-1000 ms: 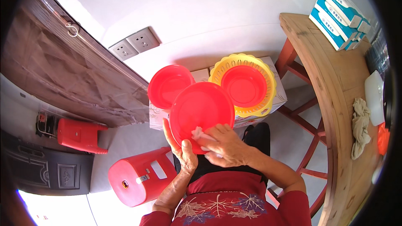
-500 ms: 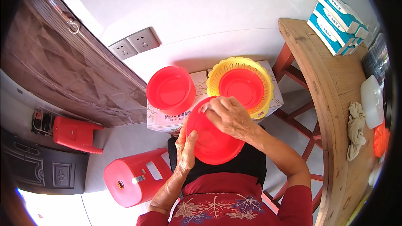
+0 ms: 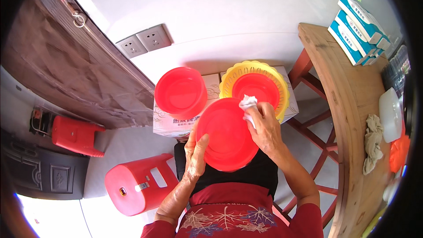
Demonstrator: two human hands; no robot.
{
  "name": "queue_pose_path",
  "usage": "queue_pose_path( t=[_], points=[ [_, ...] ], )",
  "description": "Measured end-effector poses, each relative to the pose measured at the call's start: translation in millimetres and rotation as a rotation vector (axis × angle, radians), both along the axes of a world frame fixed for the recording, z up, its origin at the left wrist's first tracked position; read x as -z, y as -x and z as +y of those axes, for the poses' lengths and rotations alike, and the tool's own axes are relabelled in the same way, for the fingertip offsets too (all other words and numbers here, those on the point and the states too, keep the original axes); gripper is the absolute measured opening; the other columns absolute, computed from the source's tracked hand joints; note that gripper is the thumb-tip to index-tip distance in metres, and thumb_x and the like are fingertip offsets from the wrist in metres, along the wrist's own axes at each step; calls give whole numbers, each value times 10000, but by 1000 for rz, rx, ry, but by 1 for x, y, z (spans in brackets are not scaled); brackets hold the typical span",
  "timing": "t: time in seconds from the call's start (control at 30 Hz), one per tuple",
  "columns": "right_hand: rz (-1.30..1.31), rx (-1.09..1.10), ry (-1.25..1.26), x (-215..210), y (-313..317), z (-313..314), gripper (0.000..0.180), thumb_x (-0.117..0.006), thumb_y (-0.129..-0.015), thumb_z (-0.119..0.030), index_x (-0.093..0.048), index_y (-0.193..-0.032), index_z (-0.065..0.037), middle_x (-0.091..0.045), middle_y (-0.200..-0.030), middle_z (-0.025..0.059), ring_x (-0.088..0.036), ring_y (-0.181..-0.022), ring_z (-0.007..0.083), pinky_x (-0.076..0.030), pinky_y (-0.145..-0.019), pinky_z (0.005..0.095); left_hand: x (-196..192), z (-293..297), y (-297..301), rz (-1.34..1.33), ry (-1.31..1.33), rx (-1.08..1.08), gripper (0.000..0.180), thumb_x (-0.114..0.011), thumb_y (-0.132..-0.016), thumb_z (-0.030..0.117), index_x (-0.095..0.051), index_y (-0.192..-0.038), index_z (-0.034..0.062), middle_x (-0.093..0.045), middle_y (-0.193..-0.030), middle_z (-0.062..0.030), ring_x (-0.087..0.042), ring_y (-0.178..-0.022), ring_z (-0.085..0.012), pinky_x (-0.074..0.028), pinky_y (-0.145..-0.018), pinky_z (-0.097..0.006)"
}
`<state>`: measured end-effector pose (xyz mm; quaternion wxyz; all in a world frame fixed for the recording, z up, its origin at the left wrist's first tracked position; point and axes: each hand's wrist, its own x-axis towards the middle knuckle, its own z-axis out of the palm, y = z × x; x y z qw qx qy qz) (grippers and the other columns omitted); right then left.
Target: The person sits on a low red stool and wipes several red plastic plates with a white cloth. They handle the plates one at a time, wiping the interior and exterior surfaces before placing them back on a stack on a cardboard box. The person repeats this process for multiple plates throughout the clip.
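A red plastic basin [image 3: 222, 134] is tilted over my lap, its inside facing up. My left hand [image 3: 195, 152] is closed on its left wall, thumb inside the rim. In my right hand [image 3: 265, 130] is a crumpled white tissue [image 3: 249, 103], pinched at the basin's upper right rim. Beyond it, a second red basin [image 3: 180, 91] stands on cardboard boxes [image 3: 165, 123]. Beside that one, a yellow colander with a scalloped rim [image 3: 228, 79] has another red basin [image 3: 254, 89] sitting in it.
A wooden table [image 3: 328, 57] curves along the right, bearing stacked tissue boxes [image 3: 352, 31], a beige cloth [image 3: 373, 143] and a white plastic container [image 3: 390, 114]. Red stools [image 3: 132, 187] lie at the lower left. Wall sockets [image 3: 144, 40] sit above the boxes; brown sheeting hangs left.
My right hand with the tissue has moved from the basin's upper left rim across to its upper right. My left hand keeps its hold.
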<state>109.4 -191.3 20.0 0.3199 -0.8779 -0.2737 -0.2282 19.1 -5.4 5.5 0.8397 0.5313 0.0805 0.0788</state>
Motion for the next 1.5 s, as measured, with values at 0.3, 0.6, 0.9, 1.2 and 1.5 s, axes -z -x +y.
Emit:
queue_pose_path(
  t=[0.3, 0.6, 0.9, 1.2, 1.5],
  points=[
    [-143, -389, -11, -18, -5, 53, 288, -614, -763, -47, -586, -1049, -61, -534, -998, 72, -552, -888, 245, -503, -759, 341, 1, -1, -2, 99, 91, 69, 536, -494, -985, 247, -341, -1433, -5, -464, -1391, -91, -424, -1271, -157, -313, -1079, -323],
    [-251, -17, 159, -5, -16, 25, 320, -643, -724, -67, -562, -1031, -25, -498, -874, 95, -526, -729, 229, -491, -555, 304, 0, 6, 1, 52, 35, 88, 540, -508, -951, 155, -334, -1440, 6, -483, -1370, -98, -438, -1258, -170, -315, -1081, -338],
    [-139, 147, 276, 4, -3, 3, 179, -632, -783, -62, -575, -949, -24, -481, -836, 116, -527, -734, 256, -494, -564, 317, 1, -8, -2, 10, -43, 87, 581, -528, -970, 237, -302, -1453, 6, -450, -1400, -115, -406, -1285, -178, -286, -1096, -343],
    [104, -533, -71, -13, 12, 62, 413, -616, -773, -20, -514, -1171, -58, -544, -1021, 100, -566, -907, 290, -528, -726, 372, 33, 1, -3, 107, 116, -17, 586, -357, -1007, 465, -413, -1375, 12, -524, -1302, -96, -487, -1207, -165, -376, -1030, -324],
    [179, -416, -200, 10, 15, 66, 240, -644, -782, -30, -543, -999, -29, -539, -918, 116, -596, -844, 290, -521, -665, 372, 16, -7, -5, 52, 23, -4, 633, -466, -952, 457, -384, -1379, -3, -484, -1339, -130, -495, -1208, -221, -392, -1033, -370]
  ],
)
